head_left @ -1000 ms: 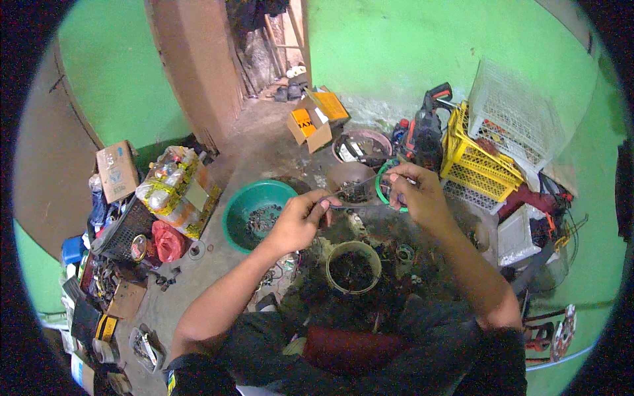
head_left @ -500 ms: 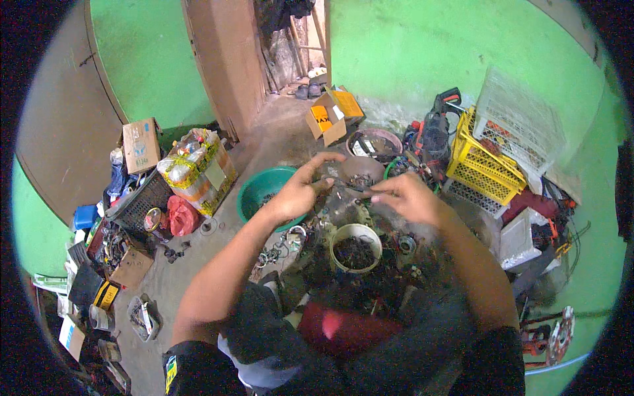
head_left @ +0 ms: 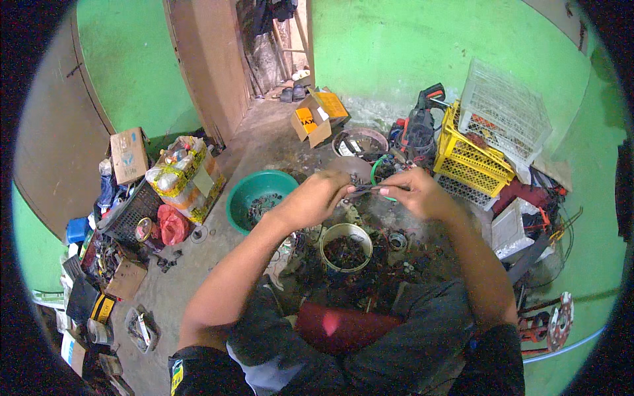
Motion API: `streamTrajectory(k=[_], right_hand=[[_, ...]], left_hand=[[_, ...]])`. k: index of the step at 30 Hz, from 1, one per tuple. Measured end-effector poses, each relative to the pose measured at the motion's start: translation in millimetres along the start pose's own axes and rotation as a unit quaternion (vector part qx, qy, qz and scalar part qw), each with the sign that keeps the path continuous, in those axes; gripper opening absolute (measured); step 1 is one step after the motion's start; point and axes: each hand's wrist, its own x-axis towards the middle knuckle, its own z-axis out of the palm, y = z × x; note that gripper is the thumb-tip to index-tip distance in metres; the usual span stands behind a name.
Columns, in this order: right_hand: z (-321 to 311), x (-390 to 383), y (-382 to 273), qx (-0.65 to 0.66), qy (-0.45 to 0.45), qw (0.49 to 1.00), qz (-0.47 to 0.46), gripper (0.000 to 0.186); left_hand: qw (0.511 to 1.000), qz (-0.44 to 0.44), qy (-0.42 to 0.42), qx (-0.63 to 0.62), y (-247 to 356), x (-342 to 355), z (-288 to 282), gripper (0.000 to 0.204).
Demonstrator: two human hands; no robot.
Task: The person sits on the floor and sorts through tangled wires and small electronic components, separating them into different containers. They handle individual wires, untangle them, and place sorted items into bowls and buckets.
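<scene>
A: Where's the dark thin piece (head_left: 368,190)?
B: Between your left hand (head_left: 314,199) and right hand (head_left: 424,193); each grip pinches an end; in view, just above the pale bucket (head_left: 347,228).
A: Handling?
B: Best pinch firmly, match pressure both sides; its bend is hard to tell.
A: Pose?
B: Your forearms (head_left: 228,277) reach forward, converging; wrists near level.

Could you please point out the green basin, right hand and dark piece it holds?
Green basin (head_left: 265,183), head view: inner wall.
Right hand (head_left: 421,193), head view: its middle.
Dark piece (head_left: 366,189), head view: its middle.
</scene>
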Motion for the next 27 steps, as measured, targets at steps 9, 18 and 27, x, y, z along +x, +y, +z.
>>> streamTrajectory(k=[9,18,27], right_hand=[[-19.2,-0.4,7.0,0.003,0.067,0.996,0.062,0.030],[7.7,-2.8,15.1,-0.184,0.291,0.926,-0.152,0.022],[43.2,14.4,-31.5,-0.102,0.200,0.968,-0.109,0.020]], left_hand=[[0.999,0.004,-0.034,0.009,0.0,2.1,9.5,0.018],[0.961,-0.158,-0.216,0.071,2.4,16.1,4.6,0.028],[0.991,-0.103,-0.040,-0.074,0.5,11.7,1.3,0.027]])
